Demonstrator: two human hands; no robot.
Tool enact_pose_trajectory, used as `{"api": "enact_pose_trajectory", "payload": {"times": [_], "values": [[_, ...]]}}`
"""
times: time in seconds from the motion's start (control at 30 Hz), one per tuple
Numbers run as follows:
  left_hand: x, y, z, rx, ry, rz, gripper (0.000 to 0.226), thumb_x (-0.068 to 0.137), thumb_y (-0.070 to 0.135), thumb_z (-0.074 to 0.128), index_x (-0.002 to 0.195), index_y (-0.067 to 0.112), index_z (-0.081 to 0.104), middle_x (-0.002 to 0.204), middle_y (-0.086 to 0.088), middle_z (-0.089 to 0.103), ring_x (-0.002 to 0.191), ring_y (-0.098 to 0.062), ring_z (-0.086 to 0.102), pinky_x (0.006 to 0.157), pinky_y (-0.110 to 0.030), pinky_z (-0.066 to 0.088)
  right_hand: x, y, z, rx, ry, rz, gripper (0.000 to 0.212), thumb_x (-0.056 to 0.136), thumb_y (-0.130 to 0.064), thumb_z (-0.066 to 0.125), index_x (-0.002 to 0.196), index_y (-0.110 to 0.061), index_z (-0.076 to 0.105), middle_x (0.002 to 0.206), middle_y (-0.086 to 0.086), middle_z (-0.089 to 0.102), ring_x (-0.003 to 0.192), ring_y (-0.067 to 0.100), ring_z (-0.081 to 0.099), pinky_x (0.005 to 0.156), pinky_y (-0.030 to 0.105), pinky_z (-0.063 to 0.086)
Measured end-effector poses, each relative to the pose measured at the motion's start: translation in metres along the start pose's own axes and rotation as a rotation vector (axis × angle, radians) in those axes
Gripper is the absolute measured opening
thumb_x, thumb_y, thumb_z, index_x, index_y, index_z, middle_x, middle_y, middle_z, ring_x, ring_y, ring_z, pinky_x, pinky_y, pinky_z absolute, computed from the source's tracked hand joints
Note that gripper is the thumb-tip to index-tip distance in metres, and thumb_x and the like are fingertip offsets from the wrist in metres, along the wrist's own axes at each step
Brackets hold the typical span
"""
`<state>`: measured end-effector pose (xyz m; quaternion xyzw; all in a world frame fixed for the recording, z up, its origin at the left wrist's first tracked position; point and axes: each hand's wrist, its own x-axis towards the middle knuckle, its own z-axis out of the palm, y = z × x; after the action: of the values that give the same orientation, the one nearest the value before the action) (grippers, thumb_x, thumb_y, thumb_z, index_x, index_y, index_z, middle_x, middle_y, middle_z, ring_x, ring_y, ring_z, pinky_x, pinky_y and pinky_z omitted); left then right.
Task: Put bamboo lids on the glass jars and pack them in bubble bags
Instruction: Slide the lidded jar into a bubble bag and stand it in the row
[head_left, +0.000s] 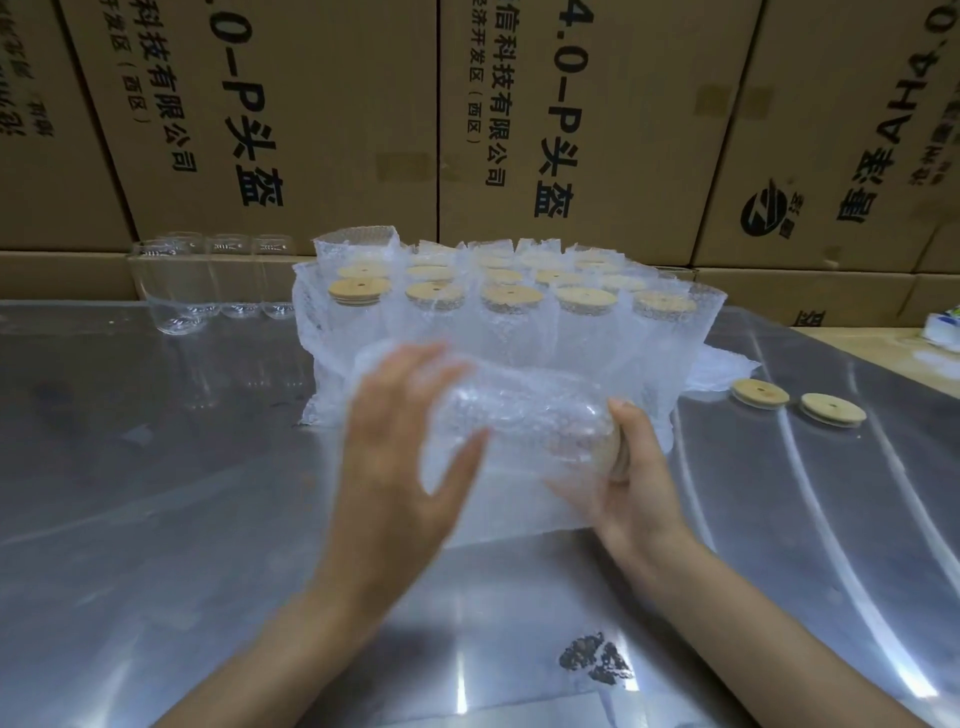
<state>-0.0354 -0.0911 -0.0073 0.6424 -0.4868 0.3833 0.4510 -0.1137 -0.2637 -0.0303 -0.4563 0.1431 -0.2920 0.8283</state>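
Bamboo lid (619, 462) points right; glass jar (530, 415), inside bubble bag (498, 488), lies horizontal at frame centre. The right hand (644, 493) grips its lid end; the left hand (405, 467), fingers straight, touches the bag.

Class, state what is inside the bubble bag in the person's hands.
A glass jar lying sideways, its bamboo lid gripped by the right hand. The left hand covers the jar's base; its contents cannot be seen.
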Motion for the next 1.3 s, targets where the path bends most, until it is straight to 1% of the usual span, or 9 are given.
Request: {"api": "enact_pose_trajectory", "payload": {"times": [0.13,0.23,0.4,0.53,0.73,0.87,1.03,1.17,1.3], "values": [[0.008,-0.026,-0.019,-0.196,0.110,-0.877,0.084,0.072,0.063,0.068,0.137,0.018,0.039,0.138,0.009,0.031,0.133,-0.008,0.033,0.111,-0.021,0.026,0.002,-0.007,-0.006,0.102,0.033,0.012,0.019,0.088,-0.041,0.057,0.089,-0.026,0.069,0.092,-0.002,0.071,0.084,0.016,0.071,0.063,0.034,0.058],[0.004,-0.039,-0.019,-0.646,-0.134,-1.228,0.077,0.058,0.070,0.068,0.116,0.020,0.066,0.119,0.005,0.067,0.113,-0.016,0.062,0.105,-0.041,0.043,0.001,-0.009,-0.007,0.104,0.047,0.008,0.017,0.085,-0.040,0.059,0.079,-0.029,0.071,0.088,-0.002,0.071,0.078,0.016,0.071,0.063,0.034,0.057],[-0.003,-0.030,-0.003,-0.637,-0.241,-1.109,0.072,0.056,0.081,0.064,0.098,0.024,0.075,0.101,0.004,0.075,0.101,-0.019,0.069,0.103,-0.050,0.045,-0.003,-0.005,-0.002,0.091,-0.082,0.065,0.026,0.064,-0.049,0.063,0.071,-0.028,0.076,0.085,-0.002,0.073,0.078,0.017,0.072,0.070,0.037,0.058],[-0.004,-0.024,-0.002,-0.779,-0.288,-1.061,0.065,0.056,0.079,0.063,0.100,0.031,0.074,0.107,0.003,0.074,0.104,-0.018,0.068,0.103,-0.050,0.045,-0.009,-0.001,0.001,0.046,-0.151,0.032,0.032,0.085,-0.037,0.053,0.066,-0.028,0.077,0.076,-0.001,0.073,0.068,0.015,0.072,0.056,0.030,0.058],[-0.009,-0.025,-0.003,-0.861,-0.354,-0.997,0.061,0.053,0.066,0.074,0.108,0.053,0.052,0.114,0.035,0.062,0.110,0.011,0.057,0.091,-0.026,0.049,-0.014,0.001,-0.001,-0.112,-0.103,-0.001,0.041,0.094,-0.010,0.047,0.063,-0.016,0.072,0.073,0.007,0.070,0.065,0.020,0.068,0.058,0.032,0.057],[-0.008,-0.024,-0.005,-0.969,-0.327,-1.091,0.057,0.058,0.048,0.081,0.111,0.044,0.059,0.110,0.022,0.069,0.098,0.001,0.067,0.063,-0.020,0.055,-0.015,-0.005,0.004,-0.132,-0.204,-0.030,0.025,0.071,-0.030,0.053,0.062,-0.028,0.076,0.073,-0.003,0.073,0.068,0.014,0.071,0.063,0.031,0.059],[-0.007,-0.030,-0.006,-1.002,-0.252,-1.284,0.097,0.047,0.064,0.077,0.134,0.031,0.052,0.133,0.008,0.059,0.112,-0.016,0.065,0.093,-0.040,0.052,-0.007,-0.016,0.005,-0.204,-0.090,-0.103,0.048,0.067,-0.064,0.048,0.098,-0.034,0.071,0.098,-0.012,0.074,0.099,0.011,0.068,0.079,0.036,0.053],[-0.001,-0.027,-0.007,-1.199,-0.145,-1.285,0.041,0.067,0.061,0.068,0.100,0.037,0.072,0.106,0.011,0.072,0.072,-0.006,0.072,0.079,-0.025,0.053,-0.005,-0.022,-0.001,-0.241,0.049,-0.114,0.069,0.056,-0.076,0.056,0.109,-0.031,0.057,0.111,-0.010,0.069,0.100,0.005,0.066,0.073,0.032,0.053],[0.000,-0.019,-0.004,-1.360,0.016,-1.208,0.036,0.079,0.050,0.055,0.095,0.026,0.078,0.103,0.000,0.074,0.084,-0.014,0.073,0.056,-0.019,0.055,-0.018,-0.005,0.017,-0.376,-0.290,0.135,0.111,0.013,-0.081,0.077,0.107,-0.029,0.050,0.106,-0.010,0.068,0.099,0.008,0.067,0.072,0.037,0.057]]}}
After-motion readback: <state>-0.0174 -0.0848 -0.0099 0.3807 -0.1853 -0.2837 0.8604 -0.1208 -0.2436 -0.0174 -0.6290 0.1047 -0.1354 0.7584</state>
